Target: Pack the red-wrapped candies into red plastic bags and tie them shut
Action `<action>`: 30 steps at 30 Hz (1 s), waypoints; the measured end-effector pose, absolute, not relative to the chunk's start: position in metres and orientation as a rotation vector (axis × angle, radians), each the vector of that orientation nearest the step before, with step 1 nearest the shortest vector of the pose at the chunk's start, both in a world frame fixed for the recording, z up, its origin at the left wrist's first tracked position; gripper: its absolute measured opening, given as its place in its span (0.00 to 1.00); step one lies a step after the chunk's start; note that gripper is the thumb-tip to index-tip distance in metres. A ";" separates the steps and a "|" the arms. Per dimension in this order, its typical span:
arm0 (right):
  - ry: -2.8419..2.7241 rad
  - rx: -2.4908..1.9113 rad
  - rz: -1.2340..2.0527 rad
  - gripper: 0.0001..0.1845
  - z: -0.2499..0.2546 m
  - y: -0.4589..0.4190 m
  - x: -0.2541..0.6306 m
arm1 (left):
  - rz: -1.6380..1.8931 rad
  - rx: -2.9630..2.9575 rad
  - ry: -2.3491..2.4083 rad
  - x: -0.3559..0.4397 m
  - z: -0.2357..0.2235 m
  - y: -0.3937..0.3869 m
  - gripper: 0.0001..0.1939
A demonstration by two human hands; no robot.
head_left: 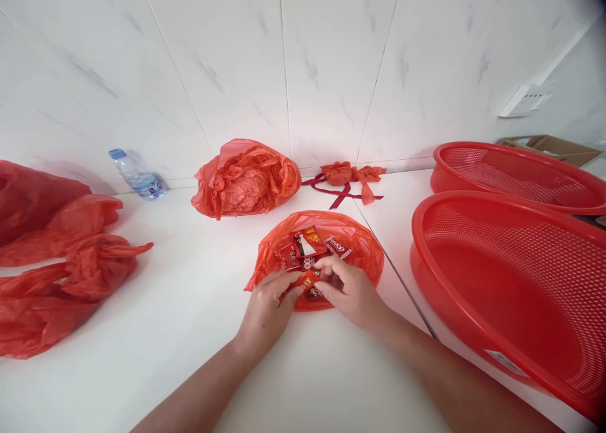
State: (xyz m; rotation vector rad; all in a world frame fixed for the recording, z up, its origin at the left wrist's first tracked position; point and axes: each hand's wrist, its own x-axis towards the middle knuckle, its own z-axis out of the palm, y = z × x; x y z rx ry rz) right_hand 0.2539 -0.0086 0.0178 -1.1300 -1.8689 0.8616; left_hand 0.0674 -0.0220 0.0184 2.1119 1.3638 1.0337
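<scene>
Over an opened red plastic bag [372,256] at the middle of the table, my two hands hold a small red wrapped packet with gold lettering [308,280]. Its left end is pinched by my left hand [267,307]. At the right end is the thumb of my right hand [355,291], with the index finger curled above it. Inside the bag lie several small packets in red and dark red wrappers. One larger packet [307,242] has a white, black and gold print. A dark red packet with white lettering [337,247] lies to its right. My fingers partly cover the lower packets.
Behind stands another crumpled red bag [246,183]. Small red bundles [338,173] with dark red ribbon [341,196] lie near the wall. Knotted red bags [52,281] and a water bottle [139,177] are left. Two red perforated baskets [473,313] and a cardboard box [563,148] are right.
</scene>
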 end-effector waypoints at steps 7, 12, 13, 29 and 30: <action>-2.021 -1.109 0.681 0.06 0.019 -0.010 0.251 | 0.982 1.580 1.346 0.072 0.026 -0.026 0.07; -2.032 -1.049 0.648 0.07 0.018 -0.012 0.247 | 1.008 1.603 1.252 0.074 0.025 -0.031 0.07; -2.013 -1.030 0.679 0.05 0.019 -0.012 0.247 | 1.019 1.660 1.244 0.074 0.025 -0.032 0.07; -1.838 -1.133 0.845 0.05 0.020 -0.010 0.247 | 1.025 1.367 1.231 0.076 0.029 -0.029 0.06; -1.827 -1.136 0.850 0.05 0.022 -0.009 0.247 | 1.029 1.322 1.221 0.076 0.030 -0.029 0.07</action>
